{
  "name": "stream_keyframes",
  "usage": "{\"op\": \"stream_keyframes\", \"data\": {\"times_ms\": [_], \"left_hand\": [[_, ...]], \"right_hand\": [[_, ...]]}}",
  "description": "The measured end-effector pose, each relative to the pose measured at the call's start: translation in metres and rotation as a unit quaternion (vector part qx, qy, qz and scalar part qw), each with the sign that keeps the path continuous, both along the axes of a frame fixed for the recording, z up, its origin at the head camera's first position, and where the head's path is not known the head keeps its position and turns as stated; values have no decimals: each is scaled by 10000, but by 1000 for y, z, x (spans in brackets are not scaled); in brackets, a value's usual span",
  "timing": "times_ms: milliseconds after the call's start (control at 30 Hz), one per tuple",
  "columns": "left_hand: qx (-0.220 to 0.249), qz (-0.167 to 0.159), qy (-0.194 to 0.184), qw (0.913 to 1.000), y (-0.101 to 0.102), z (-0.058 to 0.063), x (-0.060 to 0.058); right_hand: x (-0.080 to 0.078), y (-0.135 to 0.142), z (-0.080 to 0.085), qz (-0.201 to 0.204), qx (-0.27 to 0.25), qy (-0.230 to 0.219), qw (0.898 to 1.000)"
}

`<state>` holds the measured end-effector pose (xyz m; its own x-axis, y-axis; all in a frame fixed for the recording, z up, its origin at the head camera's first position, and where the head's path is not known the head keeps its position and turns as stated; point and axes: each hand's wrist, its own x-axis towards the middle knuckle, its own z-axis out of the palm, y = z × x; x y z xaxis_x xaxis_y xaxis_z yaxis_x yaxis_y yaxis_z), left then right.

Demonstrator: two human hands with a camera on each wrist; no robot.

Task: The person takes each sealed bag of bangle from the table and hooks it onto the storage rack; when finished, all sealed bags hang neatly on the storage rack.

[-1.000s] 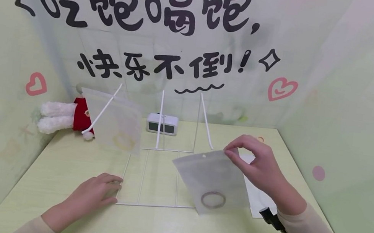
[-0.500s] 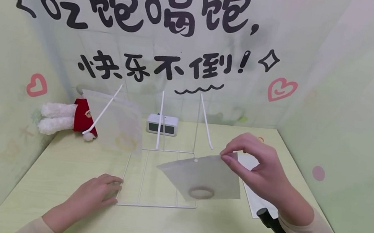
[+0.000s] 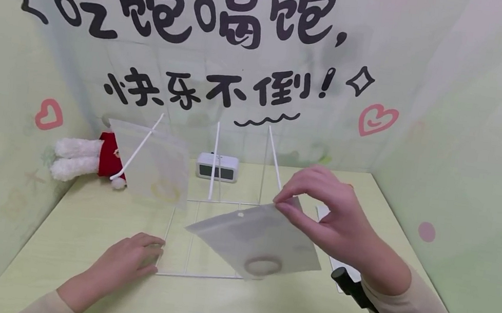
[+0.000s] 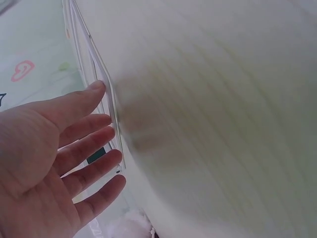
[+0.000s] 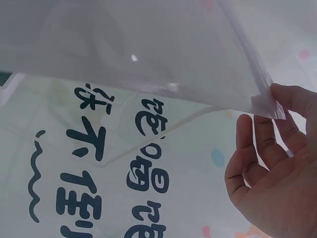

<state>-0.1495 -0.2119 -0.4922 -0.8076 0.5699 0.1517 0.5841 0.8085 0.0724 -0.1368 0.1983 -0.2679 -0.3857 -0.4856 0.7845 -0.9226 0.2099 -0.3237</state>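
Inside the translucent bag (image 3: 260, 237) shows a ring (image 3: 248, 265).

Rack (image 3: 210, 193): centre of frame, on table (image 3: 196, 310)
Clock (image 3: 217, 167): behind rack
Toy (image 3: 93, 156): frame's left side
Hung bag (image 3: 161, 167): on left hook (image 3: 138, 146)

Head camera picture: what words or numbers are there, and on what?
"吃饱喝饱," on the backdrop.
"快乐不倒!" below it, same backdrop.
White box: dark screen, nothing readable.
Plush toy: shirt badge too small to read.
Bag in right hand: none readable.
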Motion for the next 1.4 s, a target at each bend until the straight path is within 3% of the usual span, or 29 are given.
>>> {"op": "stream_keyframes", "data": {"times_ms": [567,933,1133,1400], "left_hand": [[27,-66,55,10000,0,-4,0],[25,-26,167,9999,-1,-6,0],[11,-91,136,9999,0,-2,0],[-42,-32,47,10000,2,1,2]], "right_hand": [[-22,-32,8,-184,613,-177,9978],[-36,-38,10,-270,897,-345,9950],[-47,-35,14,-208,1073,-878,9901],[-71,-34,14,-402,1255,-1831,9742]]}}
